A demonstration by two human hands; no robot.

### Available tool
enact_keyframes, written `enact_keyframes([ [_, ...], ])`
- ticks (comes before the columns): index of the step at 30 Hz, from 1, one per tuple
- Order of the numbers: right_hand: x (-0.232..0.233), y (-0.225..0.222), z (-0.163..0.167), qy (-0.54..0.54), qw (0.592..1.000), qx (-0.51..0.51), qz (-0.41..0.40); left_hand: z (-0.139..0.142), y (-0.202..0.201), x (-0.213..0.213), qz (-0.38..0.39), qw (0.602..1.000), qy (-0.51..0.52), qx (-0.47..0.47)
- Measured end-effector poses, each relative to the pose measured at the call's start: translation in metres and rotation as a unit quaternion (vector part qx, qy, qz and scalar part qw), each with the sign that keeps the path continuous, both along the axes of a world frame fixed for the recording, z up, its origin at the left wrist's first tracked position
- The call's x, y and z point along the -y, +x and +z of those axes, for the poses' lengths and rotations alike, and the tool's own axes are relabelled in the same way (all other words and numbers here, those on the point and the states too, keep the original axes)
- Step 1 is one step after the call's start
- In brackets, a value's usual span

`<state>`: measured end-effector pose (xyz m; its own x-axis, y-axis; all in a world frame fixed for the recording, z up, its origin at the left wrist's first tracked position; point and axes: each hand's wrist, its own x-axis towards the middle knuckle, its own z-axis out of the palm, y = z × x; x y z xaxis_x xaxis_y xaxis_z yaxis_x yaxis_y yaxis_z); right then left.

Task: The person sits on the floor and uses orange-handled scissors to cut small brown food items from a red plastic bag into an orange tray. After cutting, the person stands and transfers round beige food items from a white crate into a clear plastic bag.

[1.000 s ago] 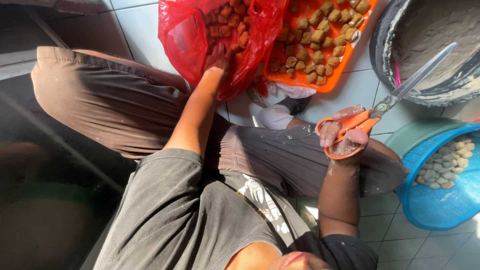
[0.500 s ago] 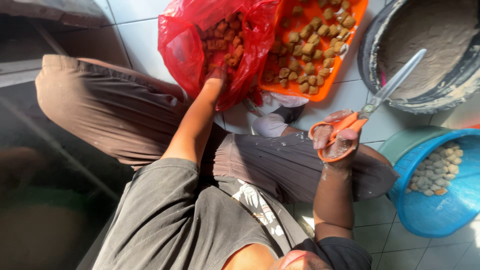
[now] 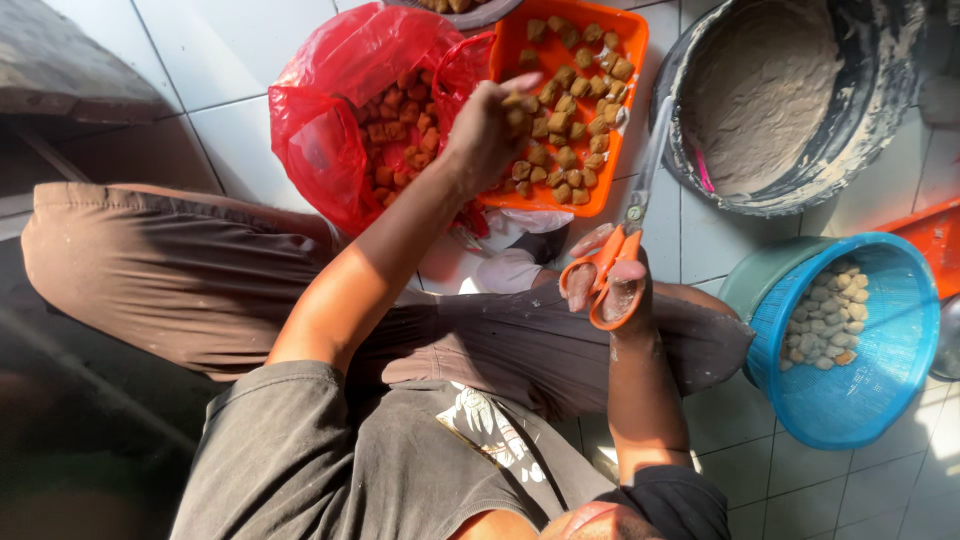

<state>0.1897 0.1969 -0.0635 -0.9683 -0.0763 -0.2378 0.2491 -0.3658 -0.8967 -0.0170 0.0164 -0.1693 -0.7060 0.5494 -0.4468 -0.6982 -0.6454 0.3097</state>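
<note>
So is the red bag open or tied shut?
Open: the red bag lies with its mouth spread wide, and brown pieces show inside.

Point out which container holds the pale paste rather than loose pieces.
The big grey basin at upper right: it is filled with smooth paste, while the orange tray, red bag and blue basket hold separate pieces.

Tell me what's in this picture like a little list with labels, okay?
Left hand: over the orange tray, pinching a brown piece
Right hand: holds orange-handled scissors, blades pointing away from the body
Red bag: open, brown pieces inside, beside the tray
Grey tub: holds pale paste
Blue basket: holds pale lumps
Floor: white tiles
Person: sits cross-legged
</note>
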Motion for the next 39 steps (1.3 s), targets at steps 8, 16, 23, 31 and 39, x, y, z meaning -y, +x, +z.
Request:
enact_keyframes([
  [8, 0.000, -0.006, 0.007, -0.073, 0.987, 0.023, 0.141, 0.137, 0.016, 0.001, -0.015, 0.992, 0.068, -0.103],
  [16, -0.001, -0.004, 0.016, -0.032, 0.968, 0.033, 0.247, 0.129, 0.028, 0.003, -0.003, 0.992, 0.045, -0.115],
  [23, -0.005, -0.014, 0.027, -0.072, 0.953, 0.063, 0.287, 0.143, 0.041, 0.005, -0.101, 0.959, -0.049, -0.259],
  [31, -0.001, -0.011, 0.036, -0.028, 0.972, 0.063, 0.224, 0.144, 0.031, 0.013, -0.086, 0.971, -0.010, -0.224],
  [39, 0.000, -0.002, 0.039, -0.100, 0.973, 0.050, 0.201, 0.141, 0.030, 0.017, -0.065, 0.970, 0.031, -0.232],
])
